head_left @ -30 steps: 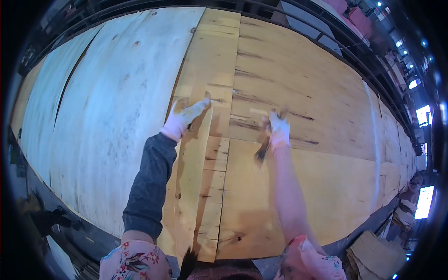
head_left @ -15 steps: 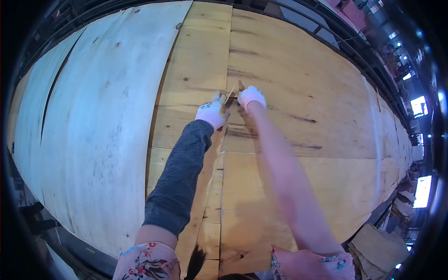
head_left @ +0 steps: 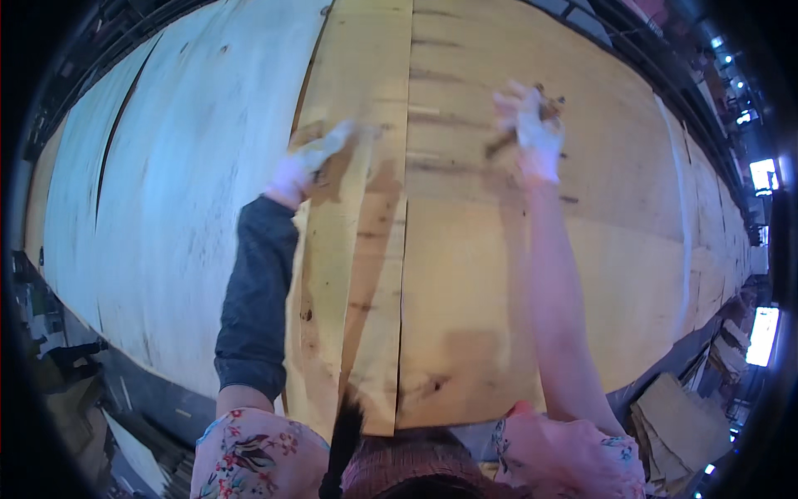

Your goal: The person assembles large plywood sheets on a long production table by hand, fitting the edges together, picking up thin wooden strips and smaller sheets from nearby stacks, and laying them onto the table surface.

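My left hand [head_left: 312,162], in a white glove, is over the seam between the pale veneer sheet [head_left: 191,183] and the yellowish veneer [head_left: 366,58]. Motion smears its fingers, so its grip is unclear. My right hand [head_left: 536,137], also gloved and blurred, is above the wide yellow sheet [head_left: 474,274], right of the long straight seam. A small brown object [head_left: 549,106] shows at its fingers; its kind cannot be made out. Between my arms lies a narrow veneer strip [head_left: 324,291], its slanting edge beside a darker band.
Veneer sheets cover the broad work surface, with overlapping edges at the left. Stacked brown sheets [head_left: 682,424] are at the lower right, and scrap pieces [head_left: 133,449] at the lower left. Dark rails run along the far edge. A dark tuft [head_left: 347,424] hangs at bottom centre.
My hands, close together at the seam before, have moved apart, left hand leftward and right hand to the right and farther away. The thin sliver by my left hand no longer shows clearly.
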Motion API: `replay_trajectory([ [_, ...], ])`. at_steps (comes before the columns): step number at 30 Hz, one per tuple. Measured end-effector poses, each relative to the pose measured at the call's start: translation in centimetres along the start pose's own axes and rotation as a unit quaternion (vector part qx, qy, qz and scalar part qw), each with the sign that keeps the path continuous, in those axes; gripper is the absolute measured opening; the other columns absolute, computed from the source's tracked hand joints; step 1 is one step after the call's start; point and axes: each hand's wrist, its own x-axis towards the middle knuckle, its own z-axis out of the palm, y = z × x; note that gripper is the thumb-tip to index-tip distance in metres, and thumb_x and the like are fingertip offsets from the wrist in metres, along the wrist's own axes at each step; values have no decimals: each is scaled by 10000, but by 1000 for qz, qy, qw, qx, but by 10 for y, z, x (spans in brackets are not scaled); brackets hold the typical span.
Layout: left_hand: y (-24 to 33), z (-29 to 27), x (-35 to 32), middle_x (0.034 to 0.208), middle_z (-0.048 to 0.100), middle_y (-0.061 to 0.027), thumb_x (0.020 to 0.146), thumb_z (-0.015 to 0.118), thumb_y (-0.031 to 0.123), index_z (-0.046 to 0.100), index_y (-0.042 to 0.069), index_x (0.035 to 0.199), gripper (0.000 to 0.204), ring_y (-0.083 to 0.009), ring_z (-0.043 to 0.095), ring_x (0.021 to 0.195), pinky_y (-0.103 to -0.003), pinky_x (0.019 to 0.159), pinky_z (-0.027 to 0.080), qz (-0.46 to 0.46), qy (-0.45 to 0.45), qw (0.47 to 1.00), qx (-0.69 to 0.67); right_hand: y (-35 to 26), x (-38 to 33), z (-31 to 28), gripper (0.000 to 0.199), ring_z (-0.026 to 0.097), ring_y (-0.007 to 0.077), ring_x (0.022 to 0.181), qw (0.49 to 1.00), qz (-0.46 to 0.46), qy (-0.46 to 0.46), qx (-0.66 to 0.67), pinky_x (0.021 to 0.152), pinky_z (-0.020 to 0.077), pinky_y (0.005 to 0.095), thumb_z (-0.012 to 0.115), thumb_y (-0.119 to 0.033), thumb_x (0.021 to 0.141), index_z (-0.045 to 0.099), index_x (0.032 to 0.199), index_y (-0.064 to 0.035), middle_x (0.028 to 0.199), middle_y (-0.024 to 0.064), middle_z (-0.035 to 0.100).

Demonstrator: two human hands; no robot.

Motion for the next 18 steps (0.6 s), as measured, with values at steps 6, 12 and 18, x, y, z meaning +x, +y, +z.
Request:
replay_trajectory([
  [6, 103, 85, -157, 1017, 608, -152, 867, 483, 443, 402, -18, 1265, 615, -117, 584, 698, -240, 589, 511, 47, 24, 999, 11, -9, -224, -197, 451, 606, 281, 845, 710, 235, -190, -636, 734, 474, 394, 516, -384, 858, 551, 1099, -6, 941, 212, 610],
  [12, 96, 178, -270, 987, 615, -126, 895, 421, 449, 406, -32, 1259, 603, -116, 577, 779, -242, 681, 480, 5, -4, 997, 73, -41, -338, -241, 479, 626, 188, 673, 939, 333, 87, -12, 482, 461, 273, 463, -458, 883, 569, 1069, -29, 868, 93, 650],
  [18, 84, 327, -388, 897, 626, -85, 931, 433, 263, 504, -48, 1153, 389, -128, 561, 797, -256, 732, 447, 15, -167, 979, 116, -176, -457, -321, 461, 628, 156, 697, 977, 180, 45, -108, 503, 451, 226, 443, -404, 910, 502, 1159, -20, 939, 106, 640],
])
